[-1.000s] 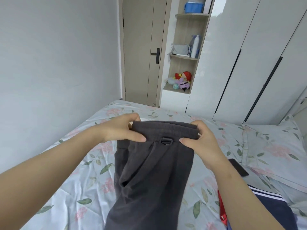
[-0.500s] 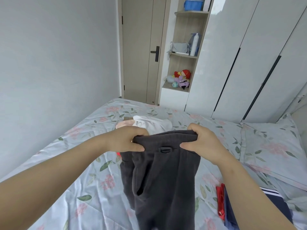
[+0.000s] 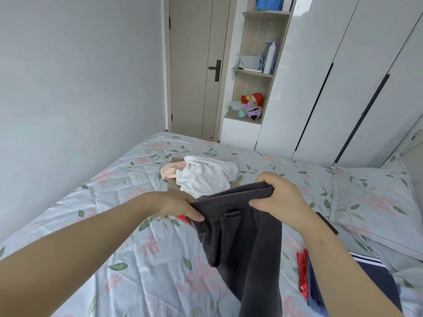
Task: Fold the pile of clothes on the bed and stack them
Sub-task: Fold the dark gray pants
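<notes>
I hold up dark grey trousers point(image 3: 242, 243) by the waistband above the bed point(image 3: 137, 259); their legs hang down toward me. My left hand point(image 3: 177, 205) pinches the left end of the waistband, thumb on the near side. My right hand point(image 3: 278, 197) grips the right end. Behind the trousers lies a loose pile: a white garment point(image 3: 206, 175), a pink one point(image 3: 170, 171) and something tan beneath. A bit of red cloth point(image 3: 183, 218) shows under my left hand. At the lower right lie a navy garment point(image 3: 386, 282) and a red one point(image 3: 303, 275).
A floral pillow point(image 3: 375, 197) lies at the right, with a black phone point(image 3: 326, 223) beside it. White wardrobes point(image 3: 343, 76), shelves with toys point(image 3: 251, 106) and a door point(image 3: 194, 65) stand beyond the bed. A plain wall runs along the left.
Both hands have lowered the waistband and drawn it toward me and to the right, tilting it. The pile of white and pink clothes behind it has come into view.
</notes>
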Action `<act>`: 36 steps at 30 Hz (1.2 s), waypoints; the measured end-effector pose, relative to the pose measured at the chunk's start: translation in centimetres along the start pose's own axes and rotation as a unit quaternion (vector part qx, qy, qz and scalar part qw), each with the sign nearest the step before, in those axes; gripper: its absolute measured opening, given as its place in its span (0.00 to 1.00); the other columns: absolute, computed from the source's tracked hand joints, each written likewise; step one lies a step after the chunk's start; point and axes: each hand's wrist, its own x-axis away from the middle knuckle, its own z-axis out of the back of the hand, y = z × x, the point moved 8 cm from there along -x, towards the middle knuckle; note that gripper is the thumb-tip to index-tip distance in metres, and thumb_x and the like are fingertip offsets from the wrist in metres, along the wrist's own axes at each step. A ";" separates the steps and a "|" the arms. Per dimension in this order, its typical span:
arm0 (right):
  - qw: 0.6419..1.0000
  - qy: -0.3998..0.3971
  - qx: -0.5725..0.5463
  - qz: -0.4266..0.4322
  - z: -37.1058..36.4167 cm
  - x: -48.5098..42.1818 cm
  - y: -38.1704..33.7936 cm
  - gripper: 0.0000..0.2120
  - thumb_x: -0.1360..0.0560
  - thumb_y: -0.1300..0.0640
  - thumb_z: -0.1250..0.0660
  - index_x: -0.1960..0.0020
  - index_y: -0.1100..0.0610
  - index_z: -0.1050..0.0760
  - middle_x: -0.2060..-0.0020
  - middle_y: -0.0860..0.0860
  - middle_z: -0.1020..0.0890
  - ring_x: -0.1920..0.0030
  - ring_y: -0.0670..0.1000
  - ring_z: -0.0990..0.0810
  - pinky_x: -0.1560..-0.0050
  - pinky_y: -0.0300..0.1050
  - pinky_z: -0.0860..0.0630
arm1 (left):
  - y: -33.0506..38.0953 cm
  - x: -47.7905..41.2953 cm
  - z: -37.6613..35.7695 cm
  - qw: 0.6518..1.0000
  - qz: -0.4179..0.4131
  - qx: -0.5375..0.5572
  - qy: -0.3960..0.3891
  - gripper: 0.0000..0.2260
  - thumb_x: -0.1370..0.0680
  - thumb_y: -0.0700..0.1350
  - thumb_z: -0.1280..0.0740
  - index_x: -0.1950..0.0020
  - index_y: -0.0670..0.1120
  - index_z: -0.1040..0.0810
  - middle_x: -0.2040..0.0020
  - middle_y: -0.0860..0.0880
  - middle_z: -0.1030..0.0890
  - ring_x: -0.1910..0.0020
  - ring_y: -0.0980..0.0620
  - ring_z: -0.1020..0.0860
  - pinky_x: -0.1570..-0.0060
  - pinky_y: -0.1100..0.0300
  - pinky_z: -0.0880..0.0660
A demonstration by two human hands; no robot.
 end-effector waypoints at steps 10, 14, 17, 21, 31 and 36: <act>0.997 -0.051 -0.021 0.061 0.9 1.4 -3.1 0.12 0.34 0.69 0.27 0.63 0.54 0.25 0.60 0.51 0.22 0.65 0.41 0.27 0.63 0.32 0.31 | 3.9 -0.4 -0.6 0.977 -0.169 -0.121 0.044 0.04 0.30 0.53 0.27 0.57 0.61 0.18 0.23 0.61 0.58 0.24 0.55 0.62 0.26 0.47 0.57; 0.995 -0.066 -0.039 0.069 1.1 1.4 -3.3 0.19 0.34 0.69 0.26 0.67 0.44 0.25 0.57 0.52 0.20 0.62 0.43 0.24 0.60 0.35 0.27 | 4.3 -0.6 -3.5 0.978 -0.170 -0.088 -0.085 0.19 0.35 0.58 0.28 0.47 0.52 0.17 0.33 0.57 0.30 0.33 0.56 0.31 0.31 0.53 0.34; 0.998 -0.056 -0.014 0.037 1.5 1.2 -1.4 0.14 0.34 0.66 0.26 0.63 0.48 0.24 0.59 0.50 0.21 0.63 0.42 0.24 0.62 0.34 0.27 | 3.9 -0.4 -1.4 0.988 -0.137 -0.068 -0.006 0.18 0.36 0.55 0.30 0.52 0.46 0.19 0.50 0.49 0.20 0.45 0.49 0.22 0.41 0.54 0.26; 0.998 -0.069 0.004 -0.014 0.7 1.3 1.0 0.11 0.33 0.63 0.26 0.64 0.55 0.28 0.70 0.41 0.25 0.70 0.39 0.28 0.70 0.30 0.32 | 4.8 0.9 3.6 0.982 -0.134 -0.082 0.100 0.14 0.38 0.51 0.29 0.61 0.42 0.23 0.49 0.41 0.20 0.43 0.44 0.23 0.47 0.53 0.25; 0.992 -0.073 0.040 0.099 -0.3 2.0 -2.9 0.21 0.35 0.67 0.27 0.66 0.39 0.24 0.55 0.40 0.19 0.55 0.39 0.22 0.57 0.30 0.28 | 6.2 0.7 -1.0 0.947 -0.191 -0.248 0.066 0.27 0.36 0.64 0.30 0.40 0.56 0.21 0.24 0.59 0.54 0.26 0.58 0.56 0.27 0.53 0.51; 0.979 -0.145 0.083 0.112 -1.4 3.1 -3.8 0.13 0.34 0.65 0.28 0.62 0.47 0.23 0.63 0.46 0.22 0.63 0.40 0.25 0.62 0.34 0.30 | 6.5 -0.4 -4.1 0.934 -0.209 -0.288 -0.017 0.26 0.36 0.63 0.26 0.43 0.53 0.20 0.23 0.62 0.50 0.25 0.58 0.54 0.27 0.54 0.52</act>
